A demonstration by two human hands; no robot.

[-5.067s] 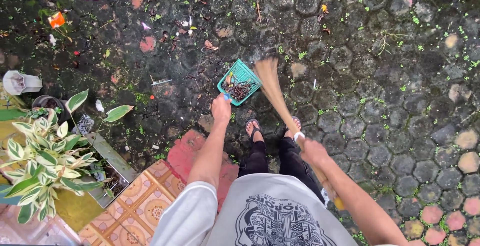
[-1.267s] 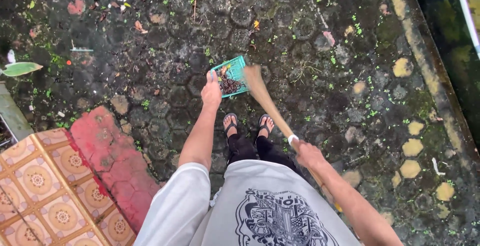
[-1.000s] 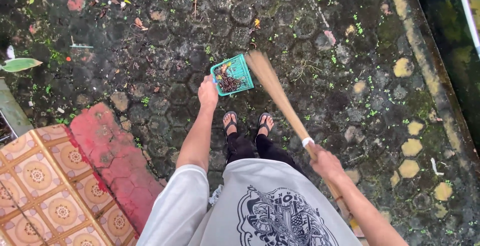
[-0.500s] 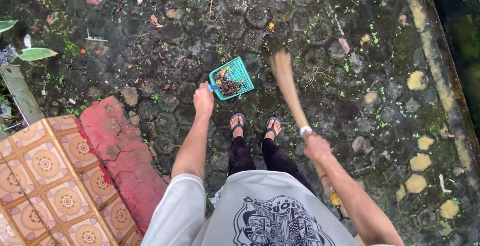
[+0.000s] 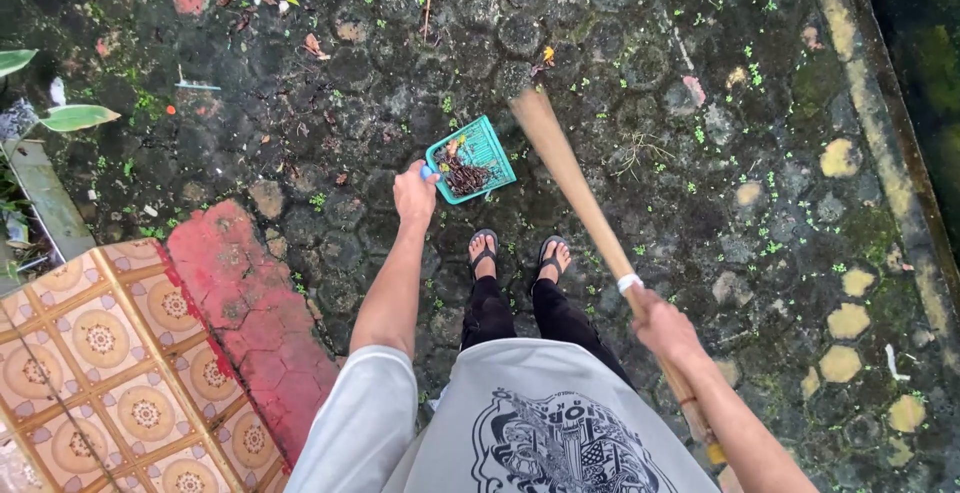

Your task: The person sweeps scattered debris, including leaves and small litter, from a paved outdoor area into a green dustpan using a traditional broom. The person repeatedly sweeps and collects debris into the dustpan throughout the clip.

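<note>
Two hands are busy here, each clenched on its own tool. The left hand (image 5: 414,193) has its grip closed around the blue handle of a teal dustpan (image 5: 472,158), which sits on the dark hexagonal paving (image 5: 700,73) just beyond the knuckles, tilted with its open side away from the person. Inside the pan lies a small heap of brown leaves and twigs (image 5: 462,175). The right hand (image 5: 665,328) is wrapped round the shaft of a straw broom (image 5: 570,178), below a white band on the shaft; from that grip the broom slants up and away, and its bristle end hangs just right of the dustpan, blurred, so whether it touches the ground cannot be told. Between the two grips stand the person's feet in black sandals (image 5: 515,256). To the outside of the left grip run a red-painted kerb (image 5: 250,303) and patterned orange tiles (image 5: 90,353). Beyond both grips, scattered leaf litter (image 5: 310,45) dots the mossy stones.
</note>
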